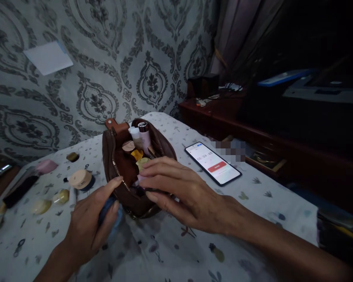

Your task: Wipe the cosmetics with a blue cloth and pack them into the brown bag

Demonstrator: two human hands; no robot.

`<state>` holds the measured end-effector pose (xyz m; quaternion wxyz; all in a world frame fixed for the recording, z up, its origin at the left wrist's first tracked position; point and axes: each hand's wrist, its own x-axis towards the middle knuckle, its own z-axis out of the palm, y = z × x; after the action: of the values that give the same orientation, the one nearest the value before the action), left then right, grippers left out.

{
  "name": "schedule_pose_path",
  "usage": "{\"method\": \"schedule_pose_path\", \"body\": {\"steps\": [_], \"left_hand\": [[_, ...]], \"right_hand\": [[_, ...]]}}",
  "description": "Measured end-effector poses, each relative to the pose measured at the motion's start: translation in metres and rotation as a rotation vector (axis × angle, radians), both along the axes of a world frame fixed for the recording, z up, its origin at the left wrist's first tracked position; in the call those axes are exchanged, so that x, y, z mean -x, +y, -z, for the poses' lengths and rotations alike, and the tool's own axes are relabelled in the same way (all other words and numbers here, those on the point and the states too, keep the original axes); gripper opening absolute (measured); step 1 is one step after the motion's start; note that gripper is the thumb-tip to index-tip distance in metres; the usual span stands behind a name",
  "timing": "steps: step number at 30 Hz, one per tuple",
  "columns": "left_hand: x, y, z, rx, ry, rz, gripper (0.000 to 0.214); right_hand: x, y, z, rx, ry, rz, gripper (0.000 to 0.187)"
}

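A brown cosmetic bag (108, 156) stands unzipped on the patterned cloth. In it are a pinkish bottle with a shiny cap (144, 138), a white tube (135, 137), a round compact (128, 146), a yellow item (137, 154) and a pale green item (142, 162). My right hand (185, 192) reaches over the bag's near side, fingers stretched and thumb apart. Its fingertips are beside the green item and a small pinkish thing. My left hand (90, 223) has its index fingertip at the zipped edge, thumb apart. A blue fluffy thing (116, 220) shows behind its thumb; whether the hand touches it is unclear.
A phone (213, 162) showing a timer lies right of the bag. On the left are a round beige-lidded jar (81, 179), small yellowish containers (61, 196), a pink item (46, 166) and a black brush-like item (20, 190). A dark red desk (217, 123) borders the right.
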<state>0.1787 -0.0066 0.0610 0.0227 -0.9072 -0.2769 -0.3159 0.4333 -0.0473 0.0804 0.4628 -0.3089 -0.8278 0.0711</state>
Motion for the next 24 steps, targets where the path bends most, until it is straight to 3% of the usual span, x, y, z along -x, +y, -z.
{"method": "schedule_pose_path", "body": {"steps": [7, 12, 20, 24], "left_hand": [[-0.009, -0.01, -0.011, 0.033, -0.005, 0.021, 0.054], [0.014, -0.019, 0.007, 0.083, 0.021, -0.031, 0.053], [0.109, 0.013, 0.042, 0.048, 0.03, -0.56, 0.027], [0.146, 0.029, 0.05, 0.069, 0.012, -0.74, 0.03]], "right_hand": [[0.021, 0.01, 0.001, 0.03, -0.384, 0.145, 0.033], [0.024, 0.011, 0.005, 0.017, -0.319, 0.182, 0.029], [0.032, -0.007, 0.005, -0.141, -0.124, 0.298, 0.025], [0.057, -0.021, 0.003, -0.176, -0.033, 0.182, 0.023]]}}
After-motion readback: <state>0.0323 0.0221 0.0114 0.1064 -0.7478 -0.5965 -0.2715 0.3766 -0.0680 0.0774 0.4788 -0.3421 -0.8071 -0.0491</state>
